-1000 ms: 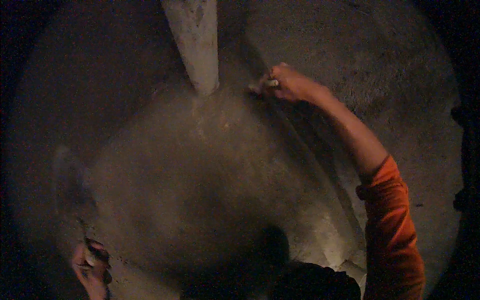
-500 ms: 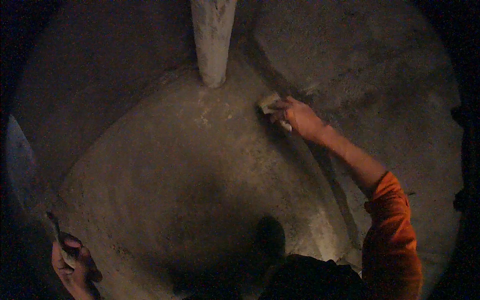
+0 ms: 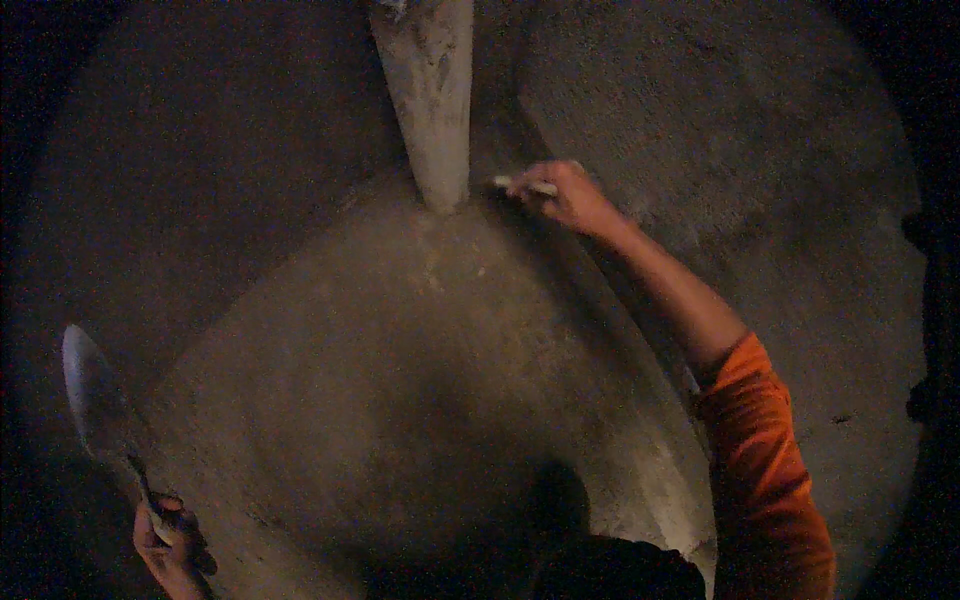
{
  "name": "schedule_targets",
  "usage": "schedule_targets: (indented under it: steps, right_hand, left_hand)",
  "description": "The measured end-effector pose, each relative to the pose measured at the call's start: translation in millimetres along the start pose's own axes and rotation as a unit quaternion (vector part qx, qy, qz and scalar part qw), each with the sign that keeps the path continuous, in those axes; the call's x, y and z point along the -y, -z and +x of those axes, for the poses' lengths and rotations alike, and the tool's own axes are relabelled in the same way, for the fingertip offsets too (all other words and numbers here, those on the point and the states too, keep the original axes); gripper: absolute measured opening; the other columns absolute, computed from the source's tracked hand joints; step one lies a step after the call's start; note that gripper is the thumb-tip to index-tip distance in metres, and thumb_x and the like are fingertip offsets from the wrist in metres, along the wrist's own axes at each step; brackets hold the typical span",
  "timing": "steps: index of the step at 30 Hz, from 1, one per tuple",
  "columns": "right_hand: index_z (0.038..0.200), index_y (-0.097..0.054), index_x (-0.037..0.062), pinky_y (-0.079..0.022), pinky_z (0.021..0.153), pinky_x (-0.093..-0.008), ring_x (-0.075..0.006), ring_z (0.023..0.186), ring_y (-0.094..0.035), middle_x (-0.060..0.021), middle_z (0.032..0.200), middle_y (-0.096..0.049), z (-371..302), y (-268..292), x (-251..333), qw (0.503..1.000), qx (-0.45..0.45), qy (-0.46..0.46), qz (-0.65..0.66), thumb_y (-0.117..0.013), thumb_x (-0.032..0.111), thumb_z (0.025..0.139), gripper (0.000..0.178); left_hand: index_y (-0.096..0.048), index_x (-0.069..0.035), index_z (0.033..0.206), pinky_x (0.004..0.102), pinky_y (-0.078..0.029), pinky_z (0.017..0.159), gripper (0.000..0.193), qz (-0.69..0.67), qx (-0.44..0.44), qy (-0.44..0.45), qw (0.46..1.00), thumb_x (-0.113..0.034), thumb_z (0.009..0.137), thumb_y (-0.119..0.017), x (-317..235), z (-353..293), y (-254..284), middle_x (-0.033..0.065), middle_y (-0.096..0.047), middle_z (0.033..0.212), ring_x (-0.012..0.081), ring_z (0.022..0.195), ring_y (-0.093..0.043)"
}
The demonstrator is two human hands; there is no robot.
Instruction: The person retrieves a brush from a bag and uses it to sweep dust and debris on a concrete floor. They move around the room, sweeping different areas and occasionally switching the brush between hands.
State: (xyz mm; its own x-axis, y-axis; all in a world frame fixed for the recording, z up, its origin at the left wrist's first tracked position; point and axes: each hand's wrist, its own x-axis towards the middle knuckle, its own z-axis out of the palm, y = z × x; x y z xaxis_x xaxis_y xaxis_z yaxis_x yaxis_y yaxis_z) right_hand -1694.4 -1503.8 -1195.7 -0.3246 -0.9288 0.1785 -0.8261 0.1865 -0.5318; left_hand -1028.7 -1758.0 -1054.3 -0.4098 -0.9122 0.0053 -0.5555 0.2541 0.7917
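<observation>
My left hand [image 3: 168, 545] is closed around the handle of a trowel [image 3: 98, 395] at the lower left. Its rounded metal blade points up and away, held over the dark ground. On the right, my right hand [image 3: 565, 198] reaches far forward, fingers closed on a small pale block [image 3: 541, 187] whose exact kind I cannot make out. That block is at the far right edge of a smoothed grey-brown surface [image 3: 400, 330], just right of the foot of a pale post [image 3: 440, 130]. Whether the block touches the surface is hard to tell.
A dark groove [image 3: 655, 350] runs along the right edge of the smoothed surface. Beyond it lies rougher grey ground [image 3: 800, 270]. My shadow and a dark rounded shape [image 3: 620, 570] cover the lower middle. The light is dim.
My right hand has moved forward and a little left with the pale block, closer to the post. The trowel in my left hand shows lower and further right; the view has shifted somewhat.
</observation>
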Motion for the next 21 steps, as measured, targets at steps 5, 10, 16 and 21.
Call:
schedule_targets:
  steps: [5, 10, 16, 21]
  right_hand:
    - [0.107, -0.071, 0.0092, -0.052, 0.093, -0.0446, -0.0336, 0.104, -0.068, -0.0128, 0.110, -0.072, 36.6, -18.6, -14.1, 0.984, -0.110, -0.005, -0.139, -0.065, -0.007, 0.069, 0.042]
    - [0.109, -0.068, 0.0071, -0.053, 0.087, -0.0492, -0.0400, 0.098, -0.065, -0.0182, 0.103, -0.070, 20.2, -16.0, -24.6, 0.988, 0.041, -0.075, -0.130, -0.071, 0.005, 0.074, 0.035]
    - [0.100, -0.072, 0.0058, -0.053, 0.088, -0.0430, -0.0351, 0.098, -0.068, -0.0174, 0.100, -0.072, 24.1, -2.7, -12.5, 0.980, -0.176, -0.041, -0.086, -0.071, 0.009, 0.079, 0.021]
    - [0.098, -0.073, 0.0062, -0.053, 0.085, -0.0402, -0.0336, 0.093, -0.069, -0.0161, 0.100, -0.071, 25.0, -47.3, -6.5, 0.923, -0.366, -0.114, -0.035, -0.071, 0.011, 0.082, 0.018]
  left_hand:
    - [-0.054, 0.000, 0.132, 0.0279, -0.046, 0.075, 0.059, -0.038, 0.076, -0.028, 0.996, -0.034, 0.088, -0.072, -2.3, -9.9, 6.7, 0.0035, -0.061, 0.107, 0.0136, 0.088, -0.055]
    - [-0.048, 0.001, 0.139, 0.0324, -0.048, 0.085, 0.066, 0.037, 0.014, -0.021, 0.999, -0.039, 0.091, -0.068, 11.9, -22.3, 12.4, 0.0066, -0.060, 0.115, 0.0176, 0.098, -0.057]
    - [-0.054, -0.002, 0.128, 0.0320, -0.047, 0.079, 0.058, 0.050, 0.022, -0.053, 0.997, -0.047, 0.093, -0.064, 7.1, -15.3, 3.2, 0.0064, -0.060, 0.106, 0.0162, 0.090, -0.056]
    - [-0.058, -0.008, 0.102, 0.0267, -0.038, 0.058, 0.043, -0.018, 0.090, 0.006, 0.996, -0.047, 0.088, -0.069, -35.6, -15.5, -17.0, -0.0013, -0.055, 0.081, 0.0099, 0.066, -0.049]
